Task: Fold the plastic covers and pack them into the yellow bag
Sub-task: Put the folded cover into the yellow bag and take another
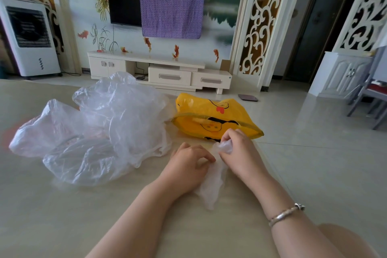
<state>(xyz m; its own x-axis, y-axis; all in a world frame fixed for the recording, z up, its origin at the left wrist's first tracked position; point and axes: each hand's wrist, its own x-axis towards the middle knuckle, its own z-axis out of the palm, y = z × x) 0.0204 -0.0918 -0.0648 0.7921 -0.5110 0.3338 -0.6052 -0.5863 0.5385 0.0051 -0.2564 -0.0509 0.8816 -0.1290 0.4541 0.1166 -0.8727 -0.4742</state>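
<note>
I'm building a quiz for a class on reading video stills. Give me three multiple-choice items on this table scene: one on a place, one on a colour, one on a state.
1. Where does the loose pile of clear plastic covers lie relative to the bag?
A. left of it
B. inside it
C. right of it

2. What colour is the bag?
A. blue
B. yellow
C. green

3. What is the right hand doing?
A. resting flat and empty
B. pinching the small plastic cover
C. gripping the bag's handle

Answers:
1 A, the pile spreads across the table's left side.
2 B, it is yellow with a cartoon print.
3 B, its fingers pinch a bunched end while the left hand holds the cover down.
</note>
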